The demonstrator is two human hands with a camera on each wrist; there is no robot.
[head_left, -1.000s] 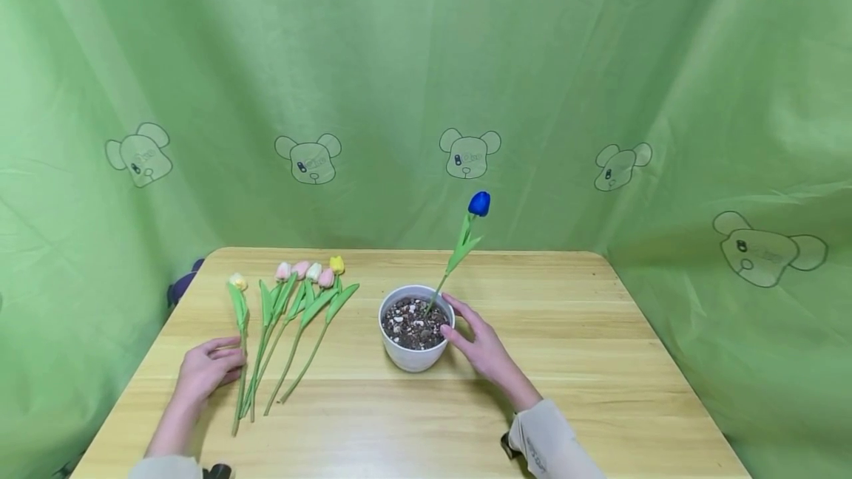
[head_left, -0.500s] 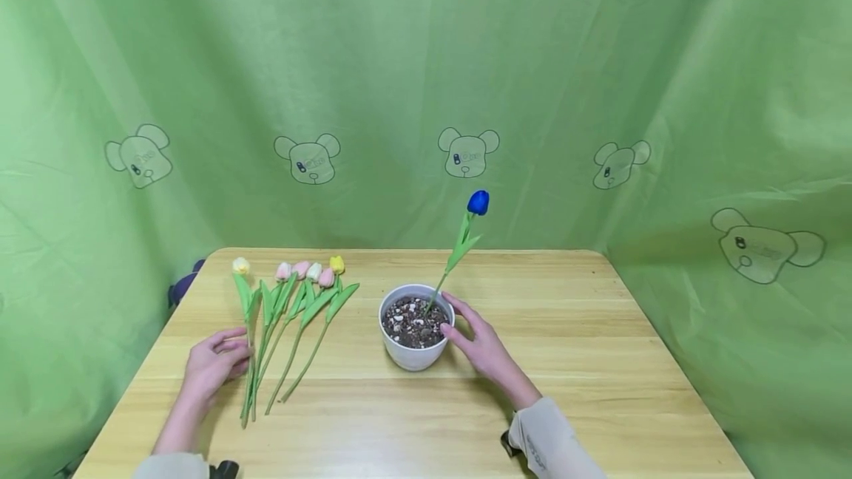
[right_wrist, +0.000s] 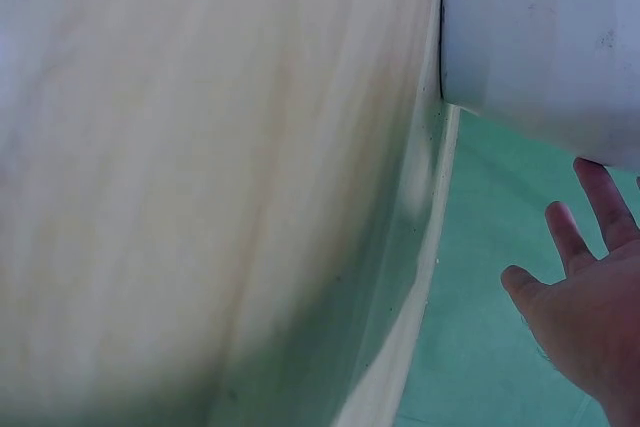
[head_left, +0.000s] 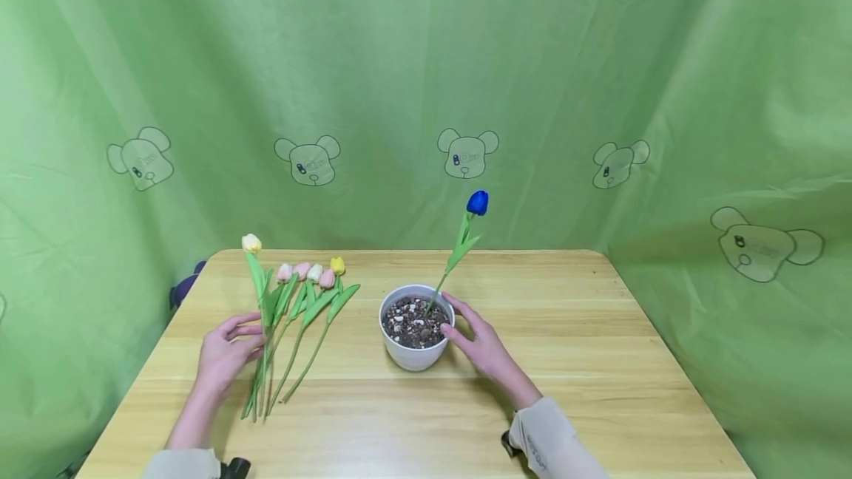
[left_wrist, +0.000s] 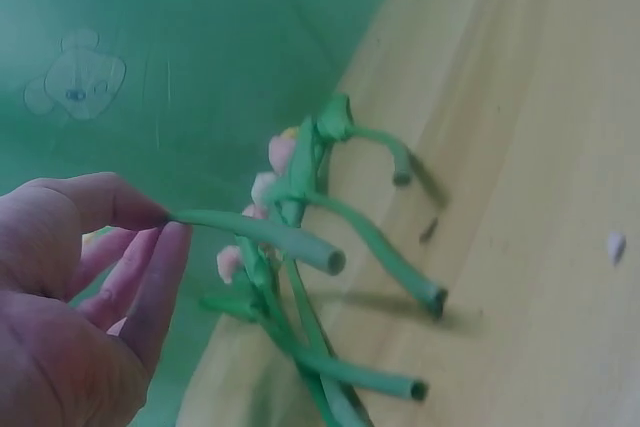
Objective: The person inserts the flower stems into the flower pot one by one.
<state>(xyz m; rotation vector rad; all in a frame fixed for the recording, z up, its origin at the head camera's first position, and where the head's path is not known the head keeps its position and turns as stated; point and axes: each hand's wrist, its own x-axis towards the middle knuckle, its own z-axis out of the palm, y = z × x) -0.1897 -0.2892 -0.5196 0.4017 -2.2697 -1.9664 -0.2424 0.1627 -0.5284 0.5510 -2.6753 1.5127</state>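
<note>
My left hand [head_left: 228,352] pinches the stem of a pale cream-yellow tulip [head_left: 251,243] between thumb and fingertips. In the left wrist view the cut end of this stem [left_wrist: 290,240] points out past the fingers, raised over the other stems. My right hand [head_left: 486,346] rests against the right side of a white flowerpot [head_left: 411,359], its thumb at the rim and fingers spread. Dark soil with pale pebbles [head_left: 414,324] fills the pot, and a blue tulip [head_left: 477,203] stands in it, leaning right. The right wrist view shows straight fingertips near the pot wall [right_wrist: 550,32].
Several tulips lie beside the left hand, among them a pink one [head_left: 327,278], a white one [head_left: 315,272] and a yellow one [head_left: 337,265]. The wooden table [head_left: 599,361] ends at a green curtain [head_left: 399,80] with bear drawings.
My left hand has moved right and up a little, and the cream-yellow tulip has risen, its stem now overlapping the other tulips. My right hand and the pot have stayed still.
</note>
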